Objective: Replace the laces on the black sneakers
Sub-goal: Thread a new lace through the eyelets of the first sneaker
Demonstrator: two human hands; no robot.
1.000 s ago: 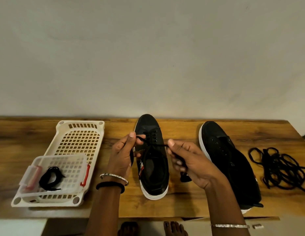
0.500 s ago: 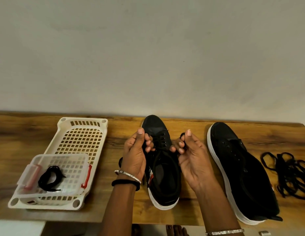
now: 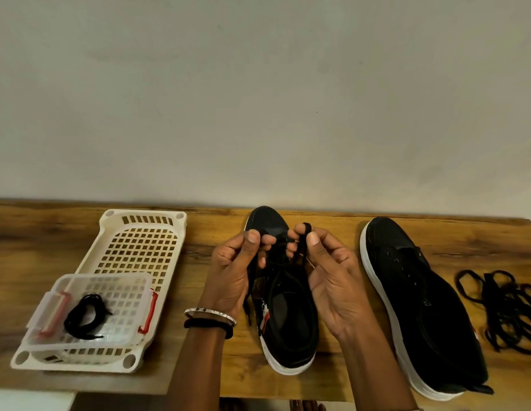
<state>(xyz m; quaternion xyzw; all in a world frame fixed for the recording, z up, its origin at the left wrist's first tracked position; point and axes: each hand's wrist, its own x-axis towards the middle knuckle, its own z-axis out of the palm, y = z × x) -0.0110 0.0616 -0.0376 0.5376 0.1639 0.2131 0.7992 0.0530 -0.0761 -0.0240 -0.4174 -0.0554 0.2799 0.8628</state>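
The sneaker being laced [image 3: 291, 336] is black with a white sole and lies near the middle of the wooden table [image 3: 50, 241], its toe pointing at the wall and its heel toward the person. A red and white label shows on the inner side of its opening. A thin black lace [image 3: 302, 244] crosses the front of the shoe over the tongue, and its two strands rise to the hands, which hover just above the forward half of the shoe. The left hand [image 3: 231, 271] pinches one strand between its thumb and curled fingers, and the loose tail of that strand hangs down beside the shoe's left side. The right hand [image 3: 332, 277] pinches the other strand in the same way, with a short bend of lace sticking up above its fingertips. The two hands sit close together, palms turned toward the person, with the toe cap showing past them and the shoe's opening lying below and between the wrists. The second sneaker [image 3: 421, 307], also black on a white sole, lies to the right and apart from the first, angled a little, with small eyelets visible along its throat. Farther right a tangle of loose black laces [image 3: 507, 307] lies on the wood. On the left a white slotted basket [image 3: 133, 226] holds a clear box [image 3: 133, 280] with red clasps, and a coiled black lace [image 3: 86, 315] lies inside that box. A silver bangle [image 3: 211, 312] and a black band [image 3: 208, 324] circle the left wrist.
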